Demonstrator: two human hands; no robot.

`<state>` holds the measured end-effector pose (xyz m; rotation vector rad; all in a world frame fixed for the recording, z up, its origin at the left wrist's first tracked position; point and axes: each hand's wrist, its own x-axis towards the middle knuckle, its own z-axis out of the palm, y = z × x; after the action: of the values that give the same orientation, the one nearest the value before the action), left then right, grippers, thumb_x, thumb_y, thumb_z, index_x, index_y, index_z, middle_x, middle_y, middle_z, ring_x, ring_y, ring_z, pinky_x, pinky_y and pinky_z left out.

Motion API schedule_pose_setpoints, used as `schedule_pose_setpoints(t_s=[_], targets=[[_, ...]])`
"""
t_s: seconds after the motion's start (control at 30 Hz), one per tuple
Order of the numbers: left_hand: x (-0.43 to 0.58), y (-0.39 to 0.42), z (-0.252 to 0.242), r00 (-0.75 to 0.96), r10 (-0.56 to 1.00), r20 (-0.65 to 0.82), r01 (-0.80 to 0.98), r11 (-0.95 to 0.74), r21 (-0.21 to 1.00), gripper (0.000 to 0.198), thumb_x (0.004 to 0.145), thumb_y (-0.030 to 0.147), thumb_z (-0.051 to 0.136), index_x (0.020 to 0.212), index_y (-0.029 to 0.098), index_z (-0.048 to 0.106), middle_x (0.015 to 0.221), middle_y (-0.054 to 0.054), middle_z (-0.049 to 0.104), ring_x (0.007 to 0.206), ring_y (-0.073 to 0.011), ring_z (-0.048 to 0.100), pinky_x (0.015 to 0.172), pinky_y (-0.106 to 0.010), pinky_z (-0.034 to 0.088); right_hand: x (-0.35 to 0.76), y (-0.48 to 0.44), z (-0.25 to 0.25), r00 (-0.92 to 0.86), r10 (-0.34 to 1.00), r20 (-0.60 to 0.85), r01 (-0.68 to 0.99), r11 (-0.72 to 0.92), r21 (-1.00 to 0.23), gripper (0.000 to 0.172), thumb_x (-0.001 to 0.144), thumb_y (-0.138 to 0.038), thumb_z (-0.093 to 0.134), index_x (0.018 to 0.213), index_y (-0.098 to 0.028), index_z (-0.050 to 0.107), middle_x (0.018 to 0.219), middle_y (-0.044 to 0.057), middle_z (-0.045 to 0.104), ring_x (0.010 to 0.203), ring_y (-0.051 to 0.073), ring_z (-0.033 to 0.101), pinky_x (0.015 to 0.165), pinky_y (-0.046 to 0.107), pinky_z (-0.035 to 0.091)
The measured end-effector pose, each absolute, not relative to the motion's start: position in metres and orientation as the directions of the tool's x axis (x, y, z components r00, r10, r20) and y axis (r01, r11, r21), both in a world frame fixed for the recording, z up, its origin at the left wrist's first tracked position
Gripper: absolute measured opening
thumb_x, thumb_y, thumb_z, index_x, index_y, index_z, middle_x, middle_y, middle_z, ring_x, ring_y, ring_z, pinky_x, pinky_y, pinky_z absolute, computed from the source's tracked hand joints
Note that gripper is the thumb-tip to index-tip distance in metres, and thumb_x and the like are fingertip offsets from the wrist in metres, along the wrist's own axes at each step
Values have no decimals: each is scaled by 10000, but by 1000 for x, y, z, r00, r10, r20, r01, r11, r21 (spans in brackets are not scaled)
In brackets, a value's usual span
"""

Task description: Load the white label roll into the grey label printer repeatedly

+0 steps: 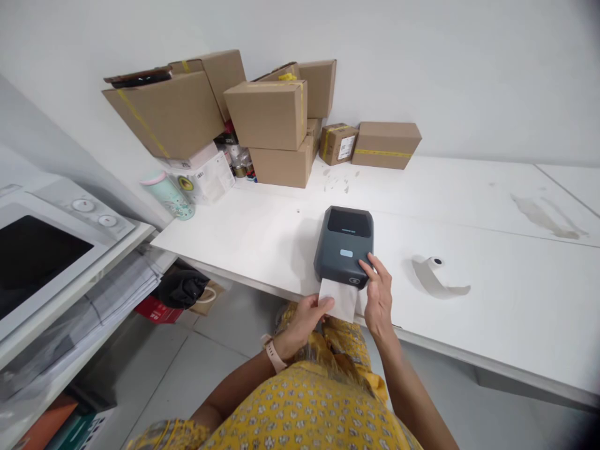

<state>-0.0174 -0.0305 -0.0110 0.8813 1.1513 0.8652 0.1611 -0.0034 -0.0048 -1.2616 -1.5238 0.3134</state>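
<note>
One white table (262,231) is spread across the middle and right of the frame. At the left edge, one microwave (47,234) with two knobs is set on a shelf. At least seven cardboard boxes (265,119) are stacked or lined up from the upper left to the upper centre; some are partly covered by others, so an exact count cannot be given. One white printed carton (209,175) is placed beneath the leftmost box.

One dark grey printer (337,265), marked by a single pale button, is seated near the table's front edge, at the centre of the frame. Both hands are brought to its front from below. The right hand (379,297) is raised along the printer's right front corner, its visible fingers extended and laid lightly against the casing rather than closed around it; its thumb is hidden. The left hand (307,319) is angled in from the lower left, and a sheet of paper (342,301) at the printer's front is pinched by it, with the thumb laid on top.

One mint tumbler (171,197) is stood just beside the carton. One paper roll (435,262), partly unwound, is left to the right of the printer. One pale pink band (274,355) is worn on the left wrist.
</note>
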Motion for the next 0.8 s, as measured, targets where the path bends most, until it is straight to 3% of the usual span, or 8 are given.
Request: schedule_pose_setpoints(t_s=[0.27,0.37,0.47,0.63,0.73,0.8], targets=[[-15,-26,5,282,882,-378,-229,444,866,450,683,547,799,765,120,683,636,-19,607,606,-143,557,590,-268,428,160,-1,-1,140,774,617,608,425,-671,418,1020,-308,315,1330,-300,595,1451,73,529,1374,276,431,1117,585,359],[-15,-28,3,258,895,-364,-174,414,894,446,708,555,775,739,123,672,616,-9,581,594,-136,527,588,-269,411,159,6,10,100,738,667,709,417,-569,368,1008,-305,366,1249,-292,643,1381,78,581,1373,292,421,1114,592,335],[-18,-28,-3,229,921,-316,-71,339,938,447,763,582,712,763,138,658,649,-5,576,629,-137,517,608,-270,405,156,17,21,14,737,676,784,412,-465,340,999,-322,398,1214,-310,661,1437,58,539,1421,305,360,1141,603,283],[-33,-17,-3,-30,991,-129,105,132,986,352,905,551,542,922,208,616,839,-17,624,738,-153,545,703,-289,446,152,34,27,-58,731,680,845,398,-356,287,987,-273,442,1141,-331,678,1428,4,575,1451,295,352,1173,620,180],[-35,-1,7,-168,985,38,153,-12,988,321,948,498,500,1096,232,602,1098,-63,647,976,-200,594,886,-337,468,150,39,30,-101,708,699,863,412,-293,208,969,-260,501,1047,-300,689,1371,0,632,1447,305,371,1173,633,134],[-32,11,14,-159,978,136,156,-112,981,353,966,477,483,1212,240,575,1272,-84,603,1161,-228,557,1010,-370,437,151,39,31,-115,714,691,866,413,-282,168,957,-283,539,1030,-295,690,1388,3,623,1454,312,362,1177,640,113]])
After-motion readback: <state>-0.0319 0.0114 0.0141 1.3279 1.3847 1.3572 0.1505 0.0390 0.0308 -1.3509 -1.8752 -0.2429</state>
